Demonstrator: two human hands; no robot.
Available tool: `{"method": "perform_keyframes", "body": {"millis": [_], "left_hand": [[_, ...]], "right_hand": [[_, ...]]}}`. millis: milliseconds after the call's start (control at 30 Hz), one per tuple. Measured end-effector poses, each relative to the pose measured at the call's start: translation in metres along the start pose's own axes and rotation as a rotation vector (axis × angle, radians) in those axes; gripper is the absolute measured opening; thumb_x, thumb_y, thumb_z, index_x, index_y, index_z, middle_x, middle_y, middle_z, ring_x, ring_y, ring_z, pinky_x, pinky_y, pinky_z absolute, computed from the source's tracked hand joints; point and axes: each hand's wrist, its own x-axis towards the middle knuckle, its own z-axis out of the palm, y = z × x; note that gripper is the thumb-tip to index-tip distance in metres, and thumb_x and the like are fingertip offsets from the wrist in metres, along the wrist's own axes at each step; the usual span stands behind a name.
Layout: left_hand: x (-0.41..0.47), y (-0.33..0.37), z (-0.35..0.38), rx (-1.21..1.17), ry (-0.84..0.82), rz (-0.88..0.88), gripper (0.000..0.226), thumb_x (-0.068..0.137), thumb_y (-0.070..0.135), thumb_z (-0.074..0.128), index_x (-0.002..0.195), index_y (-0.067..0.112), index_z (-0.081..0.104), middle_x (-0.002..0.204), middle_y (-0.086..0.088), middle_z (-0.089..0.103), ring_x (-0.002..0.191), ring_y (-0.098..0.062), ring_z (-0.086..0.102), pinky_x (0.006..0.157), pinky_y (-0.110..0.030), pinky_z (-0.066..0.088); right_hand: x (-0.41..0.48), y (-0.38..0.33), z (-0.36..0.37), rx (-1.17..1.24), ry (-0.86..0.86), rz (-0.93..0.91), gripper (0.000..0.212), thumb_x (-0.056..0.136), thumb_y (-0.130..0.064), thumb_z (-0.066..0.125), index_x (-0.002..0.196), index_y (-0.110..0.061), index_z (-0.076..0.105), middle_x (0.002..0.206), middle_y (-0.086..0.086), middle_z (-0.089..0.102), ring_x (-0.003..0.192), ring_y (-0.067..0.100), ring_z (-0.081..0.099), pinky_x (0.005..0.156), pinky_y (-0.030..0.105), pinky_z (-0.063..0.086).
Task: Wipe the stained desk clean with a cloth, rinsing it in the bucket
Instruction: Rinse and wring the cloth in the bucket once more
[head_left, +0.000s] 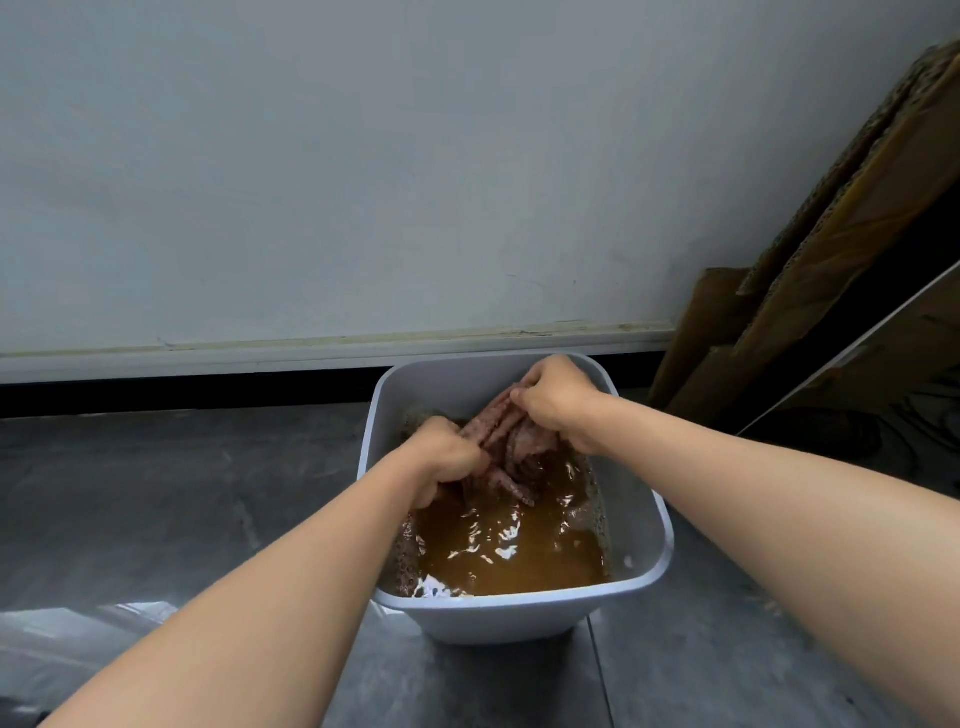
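Observation:
A white square bucket (511, 616) stands on the grey floor, filled with murky brown water (514, 556) and foam along its sides. Both my hands are inside it. My left hand (447, 462) grips the lower end of a pinkish-brown wet cloth (501, 439) at the water's surface. My right hand (556, 397) holds the cloth's upper end, raised near the bucket's far rim. The cloth is bunched and stretched between the two hands, its lower folds dipping into the water. The desk is out of view.
A pale wall with a white skirting board (311, 353) rises just behind the bucket. Brown cardboard sheets (810, 270) and a dark panel lean against the wall at the right. Clear plastic (62, 639) lies on the floor at the lower left.

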Motion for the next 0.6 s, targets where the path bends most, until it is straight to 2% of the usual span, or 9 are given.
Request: {"method": "perform_keyframes", "body": {"millis": [133, 200, 233, 300, 333, 400, 500, 567, 600], "left_hand": [[-0.006, 0.01, -0.002, -0.203, -0.028, -0.023, 0.024, 0.089, -0.003, 0.055, 0.112, 0.004, 0.06, 0.103, -0.019, 0.069, 0.093, -0.033, 0.067, 0.074, -0.046, 0.06], [-0.008, 0.011, -0.002, -0.223, -0.069, -0.023, 0.021, 0.09, 0.001, 0.054, 0.109, 0.006, 0.061, 0.095, -0.016, 0.069, 0.085, -0.027, 0.066, 0.075, -0.042, 0.058], [-0.009, 0.009, -0.003, -0.18, -0.099, -0.018, 0.028, 0.087, 0.006, 0.059, 0.115, 0.008, 0.059, 0.099, -0.014, 0.068, 0.089, -0.026, 0.064, 0.08, -0.04, 0.056], [-0.005, 0.005, -0.003, 0.034, -0.156, 0.009, 0.063, 0.078, 0.019, 0.074, 0.135, 0.013, 0.048, 0.125, -0.011, 0.06, 0.111, -0.028, 0.059, 0.096, -0.041, 0.05], [-0.004, 0.003, -0.002, 0.215, -0.146, 0.044, 0.077, 0.076, 0.022, 0.079, 0.143, 0.015, 0.039, 0.135, -0.011, 0.054, 0.12, -0.03, 0.054, 0.101, -0.042, 0.047], [-0.002, -0.002, 0.003, 0.563, -0.059, 0.141, 0.087, 0.077, 0.022, 0.081, 0.147, 0.016, 0.031, 0.141, -0.011, 0.05, 0.126, -0.031, 0.051, 0.106, -0.04, 0.044], [0.006, -0.014, 0.012, 0.763, -0.008, 0.214, 0.063, 0.086, 0.028, 0.07, 0.14, 0.016, 0.04, 0.138, -0.013, 0.053, 0.125, -0.032, 0.053, 0.103, -0.038, 0.044], [0.01, -0.02, 0.016, 0.821, -0.015, 0.197, 0.046, 0.09, 0.027, 0.062, 0.131, 0.014, 0.047, 0.136, -0.015, 0.051, 0.123, -0.034, 0.054, 0.101, -0.038, 0.044], [0.012, -0.022, 0.018, 0.838, -0.022, 0.182, 0.04, 0.092, 0.025, 0.06, 0.129, 0.013, 0.049, 0.135, -0.016, 0.051, 0.123, -0.034, 0.054, 0.1, -0.038, 0.044]], "right_hand": [[-0.003, -0.002, -0.007, -0.159, -0.058, -0.1, 0.016, 0.104, -0.016, 0.044, 0.118, -0.014, 0.052, 0.114, 0.01, 0.059, 0.099, 0.026, 0.058, 0.079, 0.036, 0.05], [-0.004, -0.001, -0.008, -0.235, -0.124, -0.143, 0.033, 0.102, -0.006, 0.04, 0.131, -0.016, 0.051, 0.126, 0.009, 0.056, 0.11, 0.027, 0.056, 0.084, 0.033, 0.047], [-0.004, 0.001, -0.007, -0.292, -0.16, -0.146, 0.038, 0.1, -0.003, 0.04, 0.133, -0.015, 0.054, 0.129, 0.009, 0.057, 0.114, 0.028, 0.056, 0.086, 0.032, 0.048], [-0.001, 0.005, -0.004, -0.421, -0.213, -0.132, 0.036, 0.096, -0.003, 0.049, 0.129, -0.011, 0.06, 0.133, 0.013, 0.056, 0.115, 0.033, 0.058, 0.095, 0.037, 0.05], [0.001, 0.009, -0.001, -0.485, -0.242, -0.122, 0.037, 0.094, -0.008, 0.054, 0.131, -0.008, 0.057, 0.141, 0.017, 0.048, 0.119, 0.036, 0.054, 0.103, 0.04, 0.047], [-0.001, 0.018, 0.004, -0.579, -0.332, -0.086, 0.053, 0.097, -0.021, 0.058, 0.144, -0.004, 0.041, 0.151, 0.019, 0.022, 0.128, 0.041, 0.045, 0.115, 0.039, 0.035], [-0.007, 0.031, 0.018, -0.772, -0.504, -0.131, 0.071, 0.101, -0.041, 0.051, 0.158, -0.02, 0.016, 0.161, 0.013, -0.001, 0.141, 0.043, 0.032, 0.121, 0.044, 0.027], [-0.01, 0.039, 0.027, -0.825, -0.588, -0.155, 0.076, 0.103, -0.039, 0.046, 0.16, -0.031, -0.004, 0.165, 0.012, -0.018, 0.15, 0.043, 0.017, 0.124, 0.047, 0.018], [-0.01, 0.043, 0.031, -0.852, -0.607, -0.169, 0.075, 0.104, -0.032, 0.045, 0.159, -0.031, -0.005, 0.165, 0.012, -0.02, 0.151, 0.042, 0.013, 0.124, 0.049, 0.017]]}}
